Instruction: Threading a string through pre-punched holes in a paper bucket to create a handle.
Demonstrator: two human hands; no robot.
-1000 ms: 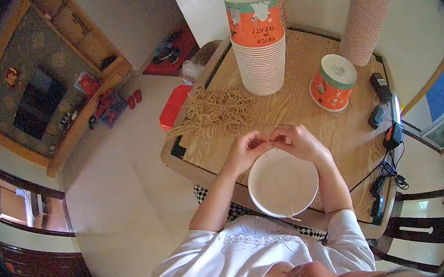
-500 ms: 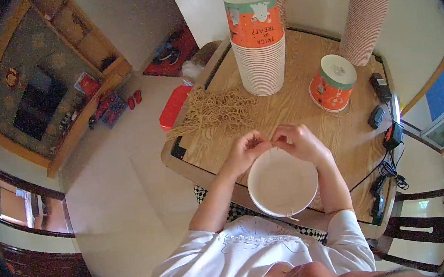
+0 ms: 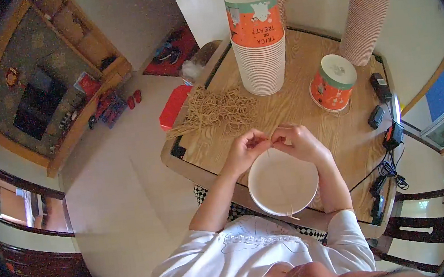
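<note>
An open paper bucket (image 3: 258,189), white inside, stands mouth up at the near edge of the table in front of me. My left hand (image 3: 249,151) and my right hand (image 3: 299,144) meet at its far rim. The fingertips of both are pinched together there, on what looks like a thin tan cord; the fingers hide most of it. On the near rim a short piece of tan cord (image 3: 291,213) sticks out. Beyond my left hand lies a loose heap of tan paper cords (image 3: 216,112).
A tall stack of upturned orange-and-green buckets (image 3: 260,64) stands beyond my hands. One upturned bucket (image 3: 333,91) is to its right, and a taller leaning stack (image 3: 366,15) is behind. Black adapters and cables (image 3: 390,169) line the right edge. A dark chair (image 3: 425,220) stands at the near right.
My hands stay pinched at the far rim with only slight finger movement. The bucket and the cord piece on its near rim have shifted very slightly.
</note>
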